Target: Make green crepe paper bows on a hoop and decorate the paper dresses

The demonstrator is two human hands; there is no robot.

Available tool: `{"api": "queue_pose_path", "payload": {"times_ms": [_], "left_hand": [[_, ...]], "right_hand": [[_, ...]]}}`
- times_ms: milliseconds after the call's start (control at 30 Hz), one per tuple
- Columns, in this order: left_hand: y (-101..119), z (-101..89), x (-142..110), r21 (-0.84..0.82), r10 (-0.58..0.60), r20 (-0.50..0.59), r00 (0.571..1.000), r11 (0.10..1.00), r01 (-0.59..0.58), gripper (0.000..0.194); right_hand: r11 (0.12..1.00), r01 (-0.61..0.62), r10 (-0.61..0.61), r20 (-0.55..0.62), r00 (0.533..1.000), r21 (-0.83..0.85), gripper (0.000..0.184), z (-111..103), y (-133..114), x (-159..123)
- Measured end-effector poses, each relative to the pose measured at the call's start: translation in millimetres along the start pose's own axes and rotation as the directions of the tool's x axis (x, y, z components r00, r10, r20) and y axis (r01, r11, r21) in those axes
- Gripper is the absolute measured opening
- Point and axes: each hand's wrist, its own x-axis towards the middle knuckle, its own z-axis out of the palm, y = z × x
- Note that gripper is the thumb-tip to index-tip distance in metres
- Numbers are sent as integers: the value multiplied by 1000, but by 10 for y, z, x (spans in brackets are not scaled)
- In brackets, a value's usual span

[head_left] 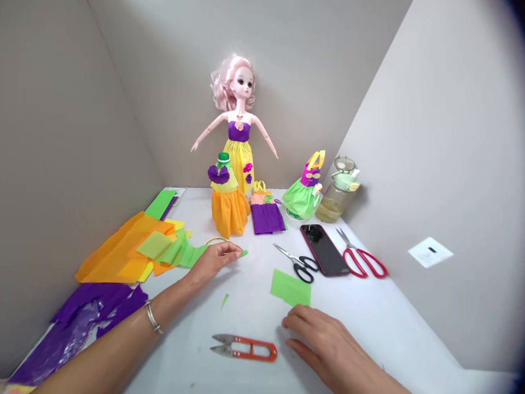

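My left hand (217, 261) is closed in a pinch, with the tip of a small green scrap (245, 253) showing at its fingertips. A longer crinkled green strip (180, 253) lies behind that wrist. My right hand (318, 336) rests low on the table, thumb and fingers apart and nothing between them. Just beyond its fingertips lies a flat green rectangular piece (291, 287). Left of this hand are orange-handled thread snips (250, 348), blades pointing left. A thin green sliver (225, 300) lies between my hands.
Black-handled scissors (297, 261), a phone (324, 250) and red-handled scissors (359, 254) lie at right. Behind stand a doll (238, 131), a dressed bottle (228, 202), small dresses (267, 216) (303, 194) and a drinking bottle (334, 197). Orange (115, 251) and purple sheets (86, 323) cover the left.
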Motion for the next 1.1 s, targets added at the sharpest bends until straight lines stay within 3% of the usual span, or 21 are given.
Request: {"api": "queue_pose_path", "payload": {"times_ms": [167, 233, 333, 400, 433, 533, 633, 933, 1100], "left_hand": [[100, -188, -156, -140, -26, -70, 997, 990, 16, 21], [135, -250, -209, -239, -35, -92, 995, 971, 12, 21], [145, -274, -269, -428, -56, -111, 992, 904, 3, 19], [114, -241, -301, -540, -85, -101, 991, 842, 17, 17], [91, -215, -317, -579, -100, -86, 991, 814, 31, 16], [34, -142, -357, -641, -114, -52, 992, 766, 54, 13], [38, -144, -374, -654, -94, -80, 992, 756, 19, 13], [-16, -433, -401, -731, -90, -213, 973, 675, -98, 12], [-66, -530, -379, -700, -86, -265, 960, 703, -130, 12]], "right_hand": [[991, 125, -120, 100, 988, -46, 17, 31, -208, 245], [969, 229, -219, 104, 970, -97, 15, 88, -292, 410], [886, 449, -441, 86, 893, -115, 8, 214, -384, 685], [848, 509, -501, 91, 861, -148, 12, 268, -388, 868], [852, 480, -475, 75, 877, -210, 13, 272, -367, 955], [888, 238, -268, -21, 963, -394, 19, 185, -237, 1178], [903, 163, -194, -38, 980, -398, 19, 72, -120, 1345], [857, 323, -337, 37, 941, -403, 14, 237, -186, 1768], [835, 396, -390, 96, 916, -383, 15, 130, -150, 1553]]}}
